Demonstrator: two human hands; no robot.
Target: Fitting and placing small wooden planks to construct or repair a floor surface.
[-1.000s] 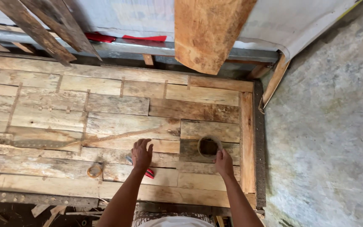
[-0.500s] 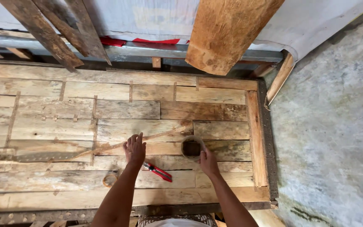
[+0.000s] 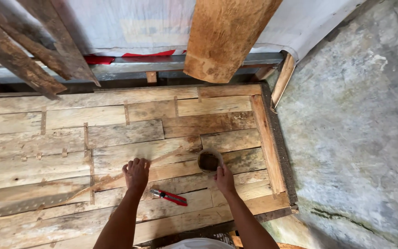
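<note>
The left hand (image 3: 136,173) lies flat, fingers together and pressed on a thin wooden strip (image 3: 130,171) that runs across the plank platform (image 3: 116,133). The strip's long axis slants from lower left up to the right, its upper end pointing toward a small round cup (image 3: 208,161). The hand hides the middle of the strip, and its lower end is hard to pick out against the planks. The right hand (image 3: 224,179) grips the cup's near rim, fingers closed on it; the cup stands upright, mouth up, with a dark inside I cannot make out. Red-handled pliers (image 3: 169,197) lie on the planks between the forearms, handles pointing right. Both arms are cut off by the bottom edge.
</note>
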